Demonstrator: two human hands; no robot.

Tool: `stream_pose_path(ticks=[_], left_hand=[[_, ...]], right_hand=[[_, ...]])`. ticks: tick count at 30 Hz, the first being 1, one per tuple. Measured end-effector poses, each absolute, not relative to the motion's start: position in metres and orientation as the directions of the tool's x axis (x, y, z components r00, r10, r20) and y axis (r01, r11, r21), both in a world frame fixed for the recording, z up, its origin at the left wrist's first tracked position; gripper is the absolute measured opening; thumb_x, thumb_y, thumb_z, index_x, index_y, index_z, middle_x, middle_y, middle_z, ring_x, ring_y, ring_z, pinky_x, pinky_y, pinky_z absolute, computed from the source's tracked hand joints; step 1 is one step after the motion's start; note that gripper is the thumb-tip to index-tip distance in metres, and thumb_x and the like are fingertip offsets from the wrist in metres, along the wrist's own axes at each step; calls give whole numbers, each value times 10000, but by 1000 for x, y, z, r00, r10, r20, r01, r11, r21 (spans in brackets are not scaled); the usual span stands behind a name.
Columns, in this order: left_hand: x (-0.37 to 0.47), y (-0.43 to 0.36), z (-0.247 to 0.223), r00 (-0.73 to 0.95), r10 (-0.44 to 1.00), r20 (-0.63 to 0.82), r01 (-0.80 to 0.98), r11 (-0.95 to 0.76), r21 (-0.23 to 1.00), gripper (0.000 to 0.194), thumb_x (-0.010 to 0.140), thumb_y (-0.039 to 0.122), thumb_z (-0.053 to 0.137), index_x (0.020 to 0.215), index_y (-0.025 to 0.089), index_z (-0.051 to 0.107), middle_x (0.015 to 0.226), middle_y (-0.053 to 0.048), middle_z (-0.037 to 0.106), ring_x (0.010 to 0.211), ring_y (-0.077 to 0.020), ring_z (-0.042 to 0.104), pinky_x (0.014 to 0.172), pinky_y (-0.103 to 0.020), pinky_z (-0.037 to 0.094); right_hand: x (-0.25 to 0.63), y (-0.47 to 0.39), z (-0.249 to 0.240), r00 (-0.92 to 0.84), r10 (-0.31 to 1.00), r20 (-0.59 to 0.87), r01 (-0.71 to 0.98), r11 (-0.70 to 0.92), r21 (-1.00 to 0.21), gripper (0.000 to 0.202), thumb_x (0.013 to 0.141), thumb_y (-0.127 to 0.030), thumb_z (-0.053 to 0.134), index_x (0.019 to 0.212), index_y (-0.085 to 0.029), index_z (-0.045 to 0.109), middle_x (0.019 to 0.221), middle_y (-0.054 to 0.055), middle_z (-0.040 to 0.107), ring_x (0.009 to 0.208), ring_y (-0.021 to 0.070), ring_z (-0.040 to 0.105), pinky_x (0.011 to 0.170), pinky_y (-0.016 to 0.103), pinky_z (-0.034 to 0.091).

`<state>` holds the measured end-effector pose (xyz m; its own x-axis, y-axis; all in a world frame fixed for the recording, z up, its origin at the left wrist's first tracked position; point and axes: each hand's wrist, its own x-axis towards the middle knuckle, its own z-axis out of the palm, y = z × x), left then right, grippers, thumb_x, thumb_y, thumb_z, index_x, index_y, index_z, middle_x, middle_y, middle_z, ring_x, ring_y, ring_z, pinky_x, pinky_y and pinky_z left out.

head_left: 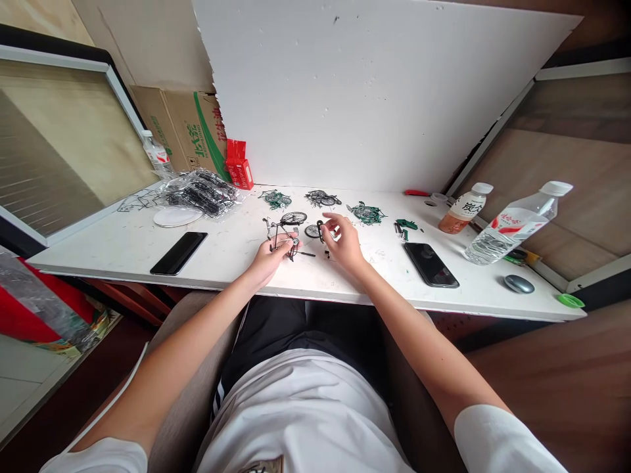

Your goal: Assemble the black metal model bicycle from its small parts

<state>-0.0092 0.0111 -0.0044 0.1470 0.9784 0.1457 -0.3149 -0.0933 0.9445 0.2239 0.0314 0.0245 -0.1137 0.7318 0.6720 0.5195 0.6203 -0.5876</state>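
Observation:
My left hand [266, 264] is closed on a miniature black bicycle frame [282, 235], its thumb and fingers pinching it near the chainring. My right hand [346, 244] is raised just to the right, index finger stretched out. At its thumb and fingertips is a small black curved part [320, 230], apparently pinched. A spoked wheel [311, 231] lies close behind that part. Another black wheel [294, 218] is just beyond the frame. A thin black strip [307, 254] and tiny black bits [327, 254] lie on the table between my hands.
Green and black bicycle part clusters [367, 211] lie farther back on the white table [236, 263]. Phones [179, 253] flank my hands. A bag of black parts [202, 192] stands left, near a red box [239, 167]. Bottles [517, 223] and a silver oval object [518, 284] are right.

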Motion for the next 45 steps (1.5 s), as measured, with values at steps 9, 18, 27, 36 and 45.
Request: stream_pose_path(ticks=[9,18,27,36,45], left_hand=[[-8,10,0,111,987,112,-337,-69,939,497,795,392,937,1199,151,777,1107,-119,807,988,-227,739,788,-304,517],[-9,14,-4,120,990,77,-326,-34,945,409,799,313,907,1145,136,781,1077,-113,807,964,-215,748,840,-308,536],[-8,14,-5,121,987,101,-303,-60,951,421,771,342,919,1107,134,772,1035,-105,801,929,-208,735,851,-325,559],[-8,12,-3,151,981,122,-270,-77,960,484,773,416,936,1134,145,763,1070,-110,798,981,-227,748,844,-320,566],[-8,11,-2,155,982,108,-266,-64,962,475,779,387,918,1157,141,769,1122,-126,797,966,-228,740,833,-325,555]], right_hand=[[200,31,11,-151,880,450,90,465,-881,447,950,-608,730,1167,-219,758,1054,86,792,926,220,722,796,353,583],[191,25,2,-215,874,437,119,467,-876,400,942,-583,760,1147,-242,791,982,71,814,952,244,764,745,347,579],[188,18,2,-196,835,515,280,551,-786,293,1009,-439,687,1184,-246,820,1035,67,820,1004,238,706,754,351,518],[188,19,2,-174,815,552,329,577,-748,214,1004,-397,708,1121,-268,831,1124,73,817,1098,260,698,782,364,533],[187,17,1,-183,835,519,240,550,-800,234,977,-410,726,1123,-247,809,1118,79,818,1096,260,750,848,387,604]])
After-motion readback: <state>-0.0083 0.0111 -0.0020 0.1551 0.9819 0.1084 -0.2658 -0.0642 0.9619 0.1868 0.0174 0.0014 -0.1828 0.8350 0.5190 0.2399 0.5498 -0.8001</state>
